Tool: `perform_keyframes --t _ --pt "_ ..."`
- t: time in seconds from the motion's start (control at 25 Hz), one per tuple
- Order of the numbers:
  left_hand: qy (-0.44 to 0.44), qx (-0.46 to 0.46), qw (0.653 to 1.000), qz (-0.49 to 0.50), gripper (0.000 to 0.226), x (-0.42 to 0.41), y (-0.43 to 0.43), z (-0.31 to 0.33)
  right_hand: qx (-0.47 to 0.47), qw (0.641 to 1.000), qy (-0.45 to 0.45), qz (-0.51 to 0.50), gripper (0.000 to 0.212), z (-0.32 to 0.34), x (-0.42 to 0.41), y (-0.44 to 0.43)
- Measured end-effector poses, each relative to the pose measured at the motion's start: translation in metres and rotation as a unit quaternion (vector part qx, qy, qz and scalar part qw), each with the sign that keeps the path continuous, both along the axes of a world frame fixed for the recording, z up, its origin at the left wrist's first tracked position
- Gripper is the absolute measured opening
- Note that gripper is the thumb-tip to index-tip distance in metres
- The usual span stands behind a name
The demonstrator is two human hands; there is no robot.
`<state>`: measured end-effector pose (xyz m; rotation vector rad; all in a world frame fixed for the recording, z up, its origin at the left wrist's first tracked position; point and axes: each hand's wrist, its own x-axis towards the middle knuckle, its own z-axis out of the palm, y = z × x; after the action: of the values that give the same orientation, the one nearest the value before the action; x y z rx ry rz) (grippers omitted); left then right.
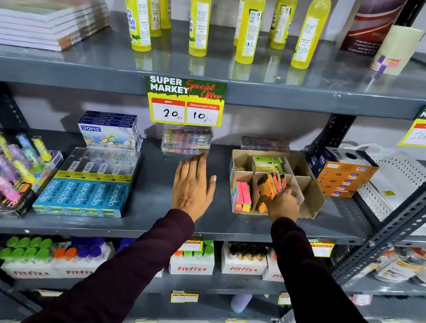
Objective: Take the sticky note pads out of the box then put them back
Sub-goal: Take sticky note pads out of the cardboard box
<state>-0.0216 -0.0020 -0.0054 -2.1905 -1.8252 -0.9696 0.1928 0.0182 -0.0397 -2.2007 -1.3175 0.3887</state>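
- The right hand [282, 201] reaches into the middle front compartment of the cardboard box [310, 197] on the middle shelf [163, 181], its fingers closed around a bundle of orange and pink sticky note pads [272, 186]. More pads [242, 196] stand in the front left compartment, and green ones [266, 163] sit in a rear compartment.
- The left hand [193, 186] lies flat on the shelf, fingers spread and holding nothing, well apart from the box.
- Nothing steadies the box, so a lift would likely drag the light cardboard along or tip it toward the shelf edge.
- The cardboard dividers [291, 183] fit closely; a tilted bundle could catch on one and bend it.
- Several loose pads held in one grasp may fan out, with the outer ones slipping free.
- The pads in the left compartment could be knocked askew if the wrist swings leftward.
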Motion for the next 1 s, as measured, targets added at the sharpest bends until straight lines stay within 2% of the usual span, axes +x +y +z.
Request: perform_keyframes --t 0.12,0.24,0.32,0.44,0.56,0.72,0.84,1.0 --pt "0.004 0.001 1.0 0.007 0.054 -0.01 0.002 -0.003 0.023 0.999 -0.015 -0.019 0.055 0.007 0.001 -0.004" --pt "0.003 -0.006 1.0 0.027 0.054 -0.023 0.005 -0.005 0.119 0.992 -0.015 -0.033 0.05 0.031 -0.01 -0.012" --pt "-0.006 -0.011 0.999 0.043 0.053 -0.032 0.007 -0.007 0.172 0.984 -0.045 -0.001 0.053 0.053 -0.03 -0.013" --pt "-0.012 -0.026 0.997 0.066 0.054 -0.048 0.006 -0.013 0.188 0.972 -0.1 0.094 0.058 0.069 -0.075 -0.013" --pt "-0.016 -0.057 0.994 0.09 0.057 -0.068 0.004 -0.02 0.125 0.955 -0.185 0.193 0.059 0.055 -0.119 -0.013" --pt "-0.018 -0.091 0.99 0.107 0.055 -0.091 -0.001 -0.033 0.081 0.917 -0.33 0.209 0.051 0.027 -0.145 -0.009" --pt "-0.02 -0.097 0.99 0.102 0.054 -0.103 -0.004 -0.044 -0.042 0.914 -0.32 0.247 0.051 0.0 -0.152 -0.007" --pt "-0.006 -0.12 0.988 0.092 0.053 -0.111 0.002 -0.054 -0.12 0.926 -0.262 0.244 0.053 0.005 -0.16 0.0"
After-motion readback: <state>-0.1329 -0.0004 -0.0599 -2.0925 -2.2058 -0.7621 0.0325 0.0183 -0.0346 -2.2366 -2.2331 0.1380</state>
